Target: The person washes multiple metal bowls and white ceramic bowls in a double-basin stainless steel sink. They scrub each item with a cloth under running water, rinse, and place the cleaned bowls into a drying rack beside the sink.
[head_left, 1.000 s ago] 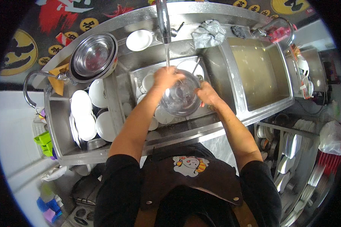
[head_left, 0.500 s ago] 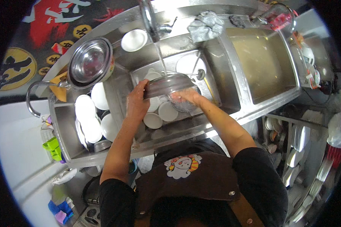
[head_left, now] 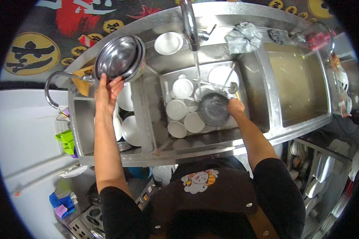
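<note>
Two hands, head view: well apart over the sink.
Left hand (head_left: 107,95): thumb and fingers pinch the near rim of the stacked steel bowls (head_left: 116,55), back left.
Right hand (head_left: 236,106): curled round the right edge of the dark bowl (head_left: 212,110), inside the middle basin (head_left: 256,85).
White bowls (head_left: 176,109): just left of it.
Faucet (head_left: 190,26): running.

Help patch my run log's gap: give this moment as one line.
left hand: at stacked metal bowls | right hand: gripping dark round vessel | tap: running | white dishes: in middle basin
</note>
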Available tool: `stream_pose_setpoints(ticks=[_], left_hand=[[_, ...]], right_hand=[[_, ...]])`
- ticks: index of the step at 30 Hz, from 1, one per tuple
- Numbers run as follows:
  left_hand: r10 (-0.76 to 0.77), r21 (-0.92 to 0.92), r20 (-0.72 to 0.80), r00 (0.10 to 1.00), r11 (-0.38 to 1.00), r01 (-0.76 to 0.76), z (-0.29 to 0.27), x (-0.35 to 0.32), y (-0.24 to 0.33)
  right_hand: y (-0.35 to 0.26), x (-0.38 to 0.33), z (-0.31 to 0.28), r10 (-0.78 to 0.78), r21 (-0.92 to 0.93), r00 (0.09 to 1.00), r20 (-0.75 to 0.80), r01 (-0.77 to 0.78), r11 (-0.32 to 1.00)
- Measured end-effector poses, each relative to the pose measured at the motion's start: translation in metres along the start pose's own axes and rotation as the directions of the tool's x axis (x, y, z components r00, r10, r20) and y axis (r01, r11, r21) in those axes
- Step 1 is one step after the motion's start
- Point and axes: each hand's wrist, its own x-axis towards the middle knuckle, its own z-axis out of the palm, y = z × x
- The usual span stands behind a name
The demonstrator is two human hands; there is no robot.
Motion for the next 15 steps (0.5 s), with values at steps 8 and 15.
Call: stream_pose_setpoints(ticks=[8, 15], left_hand=[[0.226, 0.711, 0.369, 0.902, 0.556, -0.43, 0.038, -0.059, -0.149], [-0.017, 0.357, 0.932, 0.362, -0.126, -0.926, 0.095, -0.122, -0.28]], right_hand=[[-0.028, -0.045, -0.056, -0.148, -0.017, 0.987, 0.067, 0.149, 0.989], [-0.036, -0.059, -0.089, -0.128, 0.566, 0.924, 0.36, -0.107, 0.818]])
